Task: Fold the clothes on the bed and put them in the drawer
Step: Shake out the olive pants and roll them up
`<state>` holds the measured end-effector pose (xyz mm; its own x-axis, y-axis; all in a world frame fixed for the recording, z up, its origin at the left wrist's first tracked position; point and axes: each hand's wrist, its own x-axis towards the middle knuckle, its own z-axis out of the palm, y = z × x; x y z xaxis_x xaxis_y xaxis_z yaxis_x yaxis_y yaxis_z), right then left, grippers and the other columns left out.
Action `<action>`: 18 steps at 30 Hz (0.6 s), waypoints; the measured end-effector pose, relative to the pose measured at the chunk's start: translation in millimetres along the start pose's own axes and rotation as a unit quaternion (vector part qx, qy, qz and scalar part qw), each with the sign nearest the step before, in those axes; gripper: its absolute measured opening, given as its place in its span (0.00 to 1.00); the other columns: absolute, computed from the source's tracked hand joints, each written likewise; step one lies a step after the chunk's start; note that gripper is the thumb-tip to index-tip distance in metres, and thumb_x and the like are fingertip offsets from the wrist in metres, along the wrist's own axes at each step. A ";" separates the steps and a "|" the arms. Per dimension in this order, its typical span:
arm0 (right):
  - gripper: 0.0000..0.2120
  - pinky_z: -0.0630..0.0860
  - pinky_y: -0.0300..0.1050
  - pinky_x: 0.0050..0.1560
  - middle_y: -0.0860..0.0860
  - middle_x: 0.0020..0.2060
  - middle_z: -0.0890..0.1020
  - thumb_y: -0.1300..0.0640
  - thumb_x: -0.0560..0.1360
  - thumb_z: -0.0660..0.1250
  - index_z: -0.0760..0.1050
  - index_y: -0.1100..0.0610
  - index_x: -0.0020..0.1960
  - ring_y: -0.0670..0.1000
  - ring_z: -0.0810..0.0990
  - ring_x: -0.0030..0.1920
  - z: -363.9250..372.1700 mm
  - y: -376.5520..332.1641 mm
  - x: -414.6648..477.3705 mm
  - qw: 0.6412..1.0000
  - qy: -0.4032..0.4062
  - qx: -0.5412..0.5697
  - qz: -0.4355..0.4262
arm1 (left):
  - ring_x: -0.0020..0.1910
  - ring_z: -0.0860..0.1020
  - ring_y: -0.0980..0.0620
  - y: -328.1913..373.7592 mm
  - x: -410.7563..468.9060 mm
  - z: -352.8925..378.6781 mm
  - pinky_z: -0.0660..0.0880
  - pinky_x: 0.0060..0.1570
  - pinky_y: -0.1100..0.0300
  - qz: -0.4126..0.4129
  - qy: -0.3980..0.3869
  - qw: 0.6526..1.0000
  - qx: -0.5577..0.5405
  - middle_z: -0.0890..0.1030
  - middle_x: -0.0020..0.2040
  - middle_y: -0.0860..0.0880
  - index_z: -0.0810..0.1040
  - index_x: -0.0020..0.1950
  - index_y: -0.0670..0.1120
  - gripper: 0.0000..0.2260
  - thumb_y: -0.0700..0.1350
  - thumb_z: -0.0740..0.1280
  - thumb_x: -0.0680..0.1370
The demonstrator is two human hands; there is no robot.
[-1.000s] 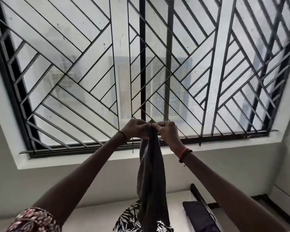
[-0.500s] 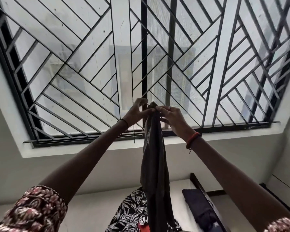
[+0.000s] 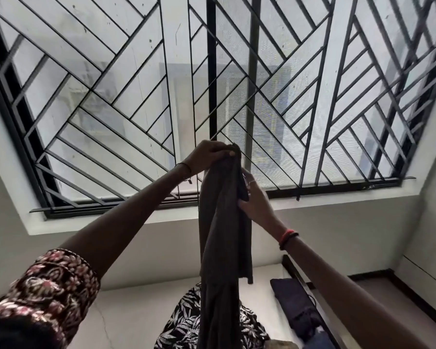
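A long dark grey garment [image 3: 223, 238] hangs straight down in front of the window. My left hand [image 3: 208, 157] grips its top end, held high. Lower down on the garment's right edge, my right hand [image 3: 256, 200] has its fingers hooked around the cloth, and part of that hand is hidden behind the fabric. Beneath the hanging garment, a black-and-white leaf-print piece of clothing [image 3: 184, 326] lies on the white bed [image 3: 126, 316]. A dark navy piece of clothing [image 3: 293, 303] lies at the bed's right side.
A large window with a black diagonal metal grille [image 3: 312, 96] fills the wall ahead, above a white sill. A dark bed frame edge [image 3: 293, 269] runs along the right. Grey floor and a dark skirting board lie at the far right.
My right hand has slid down from the garment's top to its right edge, while my left hand stays at the top. The view has tilted down a little.
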<state>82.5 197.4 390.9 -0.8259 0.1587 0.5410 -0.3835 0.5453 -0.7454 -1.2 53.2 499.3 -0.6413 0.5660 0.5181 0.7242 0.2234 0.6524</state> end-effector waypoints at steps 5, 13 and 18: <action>0.41 0.80 0.52 0.41 0.48 0.41 0.79 0.70 0.68 0.63 0.59 0.38 0.72 0.53 0.81 0.37 0.2 49.4 -31.3 1.000 -0.001 -0.021 0.006 | 0.31 0.70 0.67 4.9 9.3 -18.1 0.65 0.35 0.72 0.006 0.062 0.998 -0.018 0.76 0.32 0.57 0.82 0.46 0.38 0.05 0.40 0.70 0.74; 0.31 0.79 0.52 0.39 0.53 0.58 0.73 0.70 0.74 0.63 0.66 0.40 0.66 0.56 0.80 0.44 -11.4 97.4 -54.7 0.970 0.024 -0.221 -0.097 | 0.32 0.71 0.72 6.8 23.6 -47.1 0.68 0.39 0.74 0.016 0.137 0.990 -0.018 0.78 0.29 0.66 0.82 0.52 0.41 0.07 0.40 0.69 0.75; 0.08 0.77 0.53 0.34 0.53 0.40 0.78 0.61 0.75 0.63 0.79 0.62 0.41 0.55 0.79 0.35 -5.5 116.6 -55.5 0.979 0.004 -0.199 -0.049 | 0.31 0.70 0.69 10.2 28.4 -52.9 0.67 0.37 0.71 0.031 0.153 0.988 -0.011 0.77 0.32 0.57 0.81 0.46 0.43 0.03 0.42 0.69 0.75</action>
<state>86.0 256.8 276.0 -0.7895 0.0939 0.6066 -0.2692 0.8352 -0.4796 -25.5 29.6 549.9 -0.6451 0.3116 0.6977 0.7608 0.1769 0.6244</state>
